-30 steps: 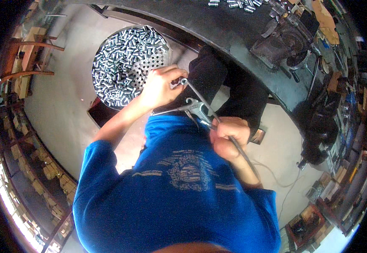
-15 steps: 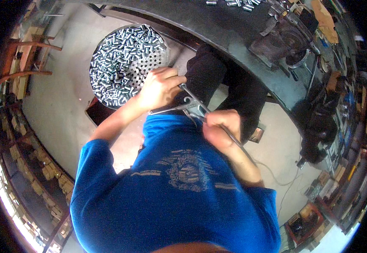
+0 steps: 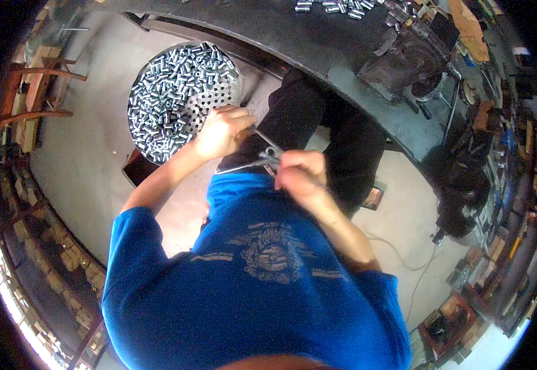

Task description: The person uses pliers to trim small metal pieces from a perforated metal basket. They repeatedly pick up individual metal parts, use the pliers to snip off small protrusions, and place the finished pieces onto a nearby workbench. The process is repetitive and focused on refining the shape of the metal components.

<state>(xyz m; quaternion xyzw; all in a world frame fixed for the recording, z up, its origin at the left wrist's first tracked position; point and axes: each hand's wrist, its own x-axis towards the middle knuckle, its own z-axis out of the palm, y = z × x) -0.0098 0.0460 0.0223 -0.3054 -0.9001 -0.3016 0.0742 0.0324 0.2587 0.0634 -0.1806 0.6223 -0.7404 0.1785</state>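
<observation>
My right hand (image 3: 302, 176) is closed around a grey metal tool (image 3: 271, 154) with a hooked body, which looks like an air blow gun. A thin metal arm of it reaches left across the hem of my blue shirt. From beside the hook a slim rod (image 3: 265, 135) slants up to my left hand (image 3: 224, 131). The left fingers are curled together at the rod's upper end; what they pinch is hidden. Just beyond the left hand stands a round perforated metal tray (image 3: 222, 94), heaped mostly on its left with short shiny metal sleeves (image 3: 166, 92).
A dark workbench (image 3: 250, 28) crosses the far side, with more sleeves (image 3: 336, 7) and a heavy vise-like machine (image 3: 398, 68) on it. Shelves (image 3: 46, 246) line the left. A thin cable (image 3: 398, 250) lies on the floor at right, near a small box (image 3: 373, 197).
My right hand has moved left and up with the tool, closer to my left hand. The left hand has shifted slightly left, and the rod between the hands shows less length.
</observation>
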